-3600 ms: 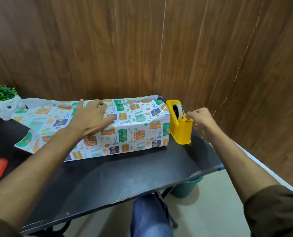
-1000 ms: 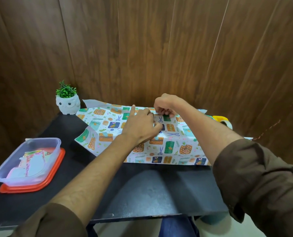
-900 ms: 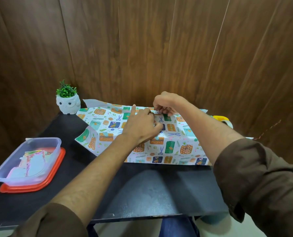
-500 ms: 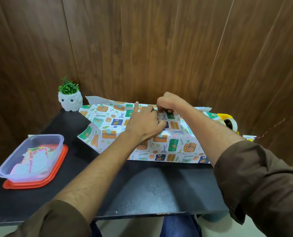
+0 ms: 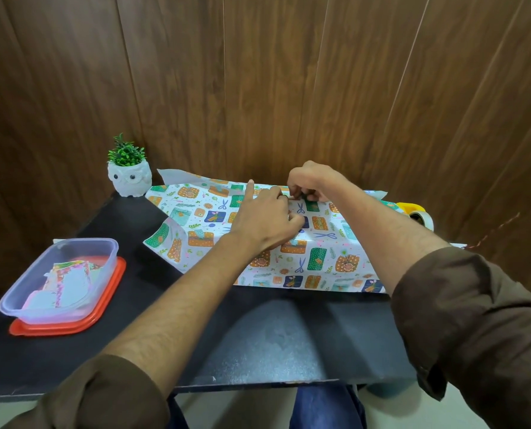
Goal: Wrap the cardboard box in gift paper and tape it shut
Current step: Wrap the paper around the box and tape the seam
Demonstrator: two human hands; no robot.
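Note:
The box wrapped in patterned gift paper (image 5: 289, 261) lies across the back of the black table (image 5: 276, 335). Loose paper ends stick out at its left and right. My left hand (image 5: 264, 218) rests on top of the paper and presses it down, index finger stretched toward the wall. My right hand (image 5: 310, 181) is just behind it at the top seam, fingertips curled down and pinching a small strip of tape against the paper. The strip itself is mostly hidden by the fingers. The yellow tape dispenser (image 5: 412, 209) stands past the box's right end.
A white owl pot with a green plant (image 5: 129, 181) stands at the back left. A clear plastic tub of paper bits on an orange lid (image 5: 60, 277) sits at the front left. A wooden wall rises right behind the box.
My right hand left the tape dispenser and came to the top seam beside my left hand. Over the last second both hands stay almost still on the seam.

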